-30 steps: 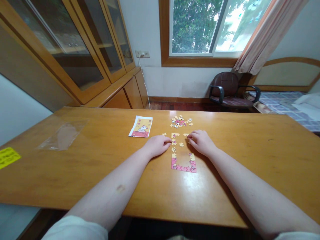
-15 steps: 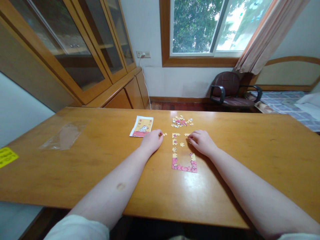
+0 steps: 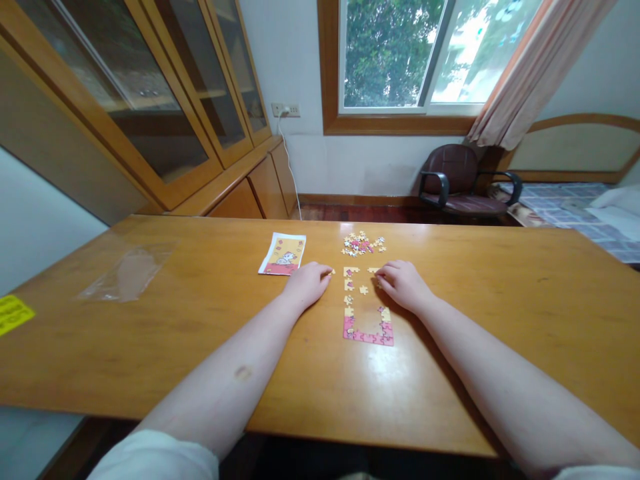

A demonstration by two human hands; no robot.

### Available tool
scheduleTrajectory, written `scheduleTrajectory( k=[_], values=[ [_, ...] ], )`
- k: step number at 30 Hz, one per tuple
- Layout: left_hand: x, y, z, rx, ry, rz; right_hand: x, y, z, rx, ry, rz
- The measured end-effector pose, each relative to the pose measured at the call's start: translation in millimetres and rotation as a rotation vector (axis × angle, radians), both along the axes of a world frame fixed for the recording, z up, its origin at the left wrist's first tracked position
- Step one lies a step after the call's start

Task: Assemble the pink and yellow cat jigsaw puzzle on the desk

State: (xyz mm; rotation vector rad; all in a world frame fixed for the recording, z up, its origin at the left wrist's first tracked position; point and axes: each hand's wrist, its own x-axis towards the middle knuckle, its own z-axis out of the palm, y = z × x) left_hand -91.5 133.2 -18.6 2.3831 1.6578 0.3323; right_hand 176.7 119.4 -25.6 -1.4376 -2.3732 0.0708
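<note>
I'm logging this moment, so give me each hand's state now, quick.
Left hand: fingers curled at a yellow puzzle piece; whether it's gripped cannot be told.
Right hand: fingers curled by another yellow piece; grip cannot be told either.

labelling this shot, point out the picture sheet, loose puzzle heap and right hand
Picture sheet (image 3: 284, 253): head view, middle of printed face.
Loose puzzle heap (image 3: 359, 245): head view, middle of the pile.
Right hand (image 3: 401, 284): head view, back of the hand.

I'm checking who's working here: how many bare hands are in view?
2: the left hand at a small yellow jigsaw piece, the right hand by the pink-and-yellow jigsaw border.
</note>
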Motion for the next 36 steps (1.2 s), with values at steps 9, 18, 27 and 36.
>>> scheduleTrajectory(
  k=[9, 18, 27, 36],
  values=[
    [3.9, -1.9, 1.7, 0.049, -0.038, -0.025, 6.2, 5.2, -2.4, 0.053, 0.098, -0.133],
    [12.2, -9.7, 1.2, 0.078, -0.01, -0.315, 5.9, 5.6, -0.7, -0.041, -0.006, -0.119],
    [12.9, -8.8, -1.0, 0.005, -0.004, -0.315, 5.6, 6.4, -3.2, -0.059, -0.026, -0.089],
    [10.5, -6.2, -3.1, 0.029, -0.045, -0.354, 8.3, 8.7, -5.6, -0.063, -0.02, -0.092]
  ],
)
